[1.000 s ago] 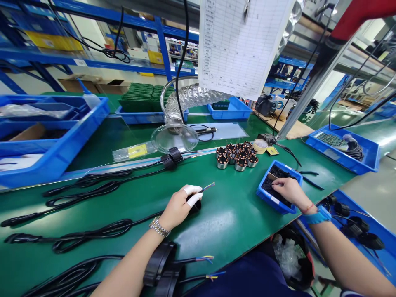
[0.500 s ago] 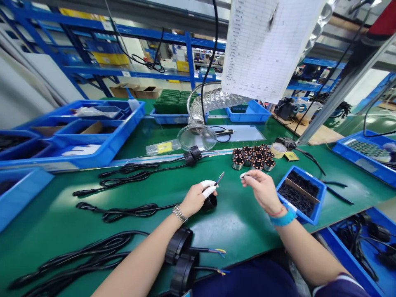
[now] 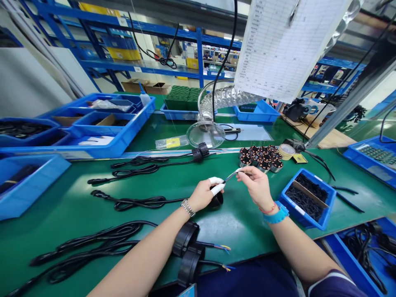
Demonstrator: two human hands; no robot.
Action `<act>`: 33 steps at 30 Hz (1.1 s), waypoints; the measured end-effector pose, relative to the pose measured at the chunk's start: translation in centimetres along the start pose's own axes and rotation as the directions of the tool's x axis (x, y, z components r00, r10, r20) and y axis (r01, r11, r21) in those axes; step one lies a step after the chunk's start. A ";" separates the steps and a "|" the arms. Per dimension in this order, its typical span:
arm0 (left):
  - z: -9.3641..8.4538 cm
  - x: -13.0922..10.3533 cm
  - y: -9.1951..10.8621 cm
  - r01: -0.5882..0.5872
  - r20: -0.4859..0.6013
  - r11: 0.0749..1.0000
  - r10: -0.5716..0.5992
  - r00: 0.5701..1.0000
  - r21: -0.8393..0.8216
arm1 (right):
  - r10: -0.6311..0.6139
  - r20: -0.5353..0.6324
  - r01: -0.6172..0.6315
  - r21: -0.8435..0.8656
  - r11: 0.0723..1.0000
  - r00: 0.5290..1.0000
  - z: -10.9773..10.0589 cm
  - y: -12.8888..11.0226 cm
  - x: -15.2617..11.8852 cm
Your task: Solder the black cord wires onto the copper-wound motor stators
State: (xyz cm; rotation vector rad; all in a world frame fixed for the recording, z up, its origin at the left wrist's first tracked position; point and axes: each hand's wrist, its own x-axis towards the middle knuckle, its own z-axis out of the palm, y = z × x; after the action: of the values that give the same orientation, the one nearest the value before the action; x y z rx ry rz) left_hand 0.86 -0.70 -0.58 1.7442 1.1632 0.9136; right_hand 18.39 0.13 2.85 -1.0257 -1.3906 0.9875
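My left hand point(image 3: 202, 194), with white finger cots on thumb and forefinger, pinches a black cable near its stripped end. Thin coloured wires point(image 3: 230, 177) stick out from those fingertips toward the right. At their far ends, my right hand point(image 3: 256, 186) is closed in a pinch; anything small between its fingertips is too tiny to make out. A black round cap point(image 3: 218, 201) sits under my left fingers, around the cable. Its coiled cable point(image 3: 145, 202) trails left over the green bench. Nearer me lie two more black caps point(image 3: 189, 264) with cables and bare coloured wire ends.
Copper-wound stators point(image 3: 260, 157) stand in a cluster behind my right hand, beside a tape roll point(image 3: 286, 151). A blue bin point(image 3: 323, 222) of short black tubes is at right. A clear fume hood point(image 3: 206, 135) hangs over the back; blue trays point(image 3: 123, 138) stand left.
My right hand has moved left to the wires, and its fingers now meet their tips. My left hand keeps its hold on the cable. The whole view has shifted slightly.
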 end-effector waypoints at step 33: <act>-0.2 0.0 -0.3 -0.007 0.018 1.000 0.007 1.000 0.000 | 0.082 0.047 -0.086 0.112 0.990 0.996 -0.4 0.6 0.6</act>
State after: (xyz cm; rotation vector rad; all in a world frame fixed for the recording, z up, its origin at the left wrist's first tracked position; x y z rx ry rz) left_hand 0.61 -0.59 -0.80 1.7545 1.1463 0.8998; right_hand 18.75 0.85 2.43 -0.9896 -1.3180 1.1435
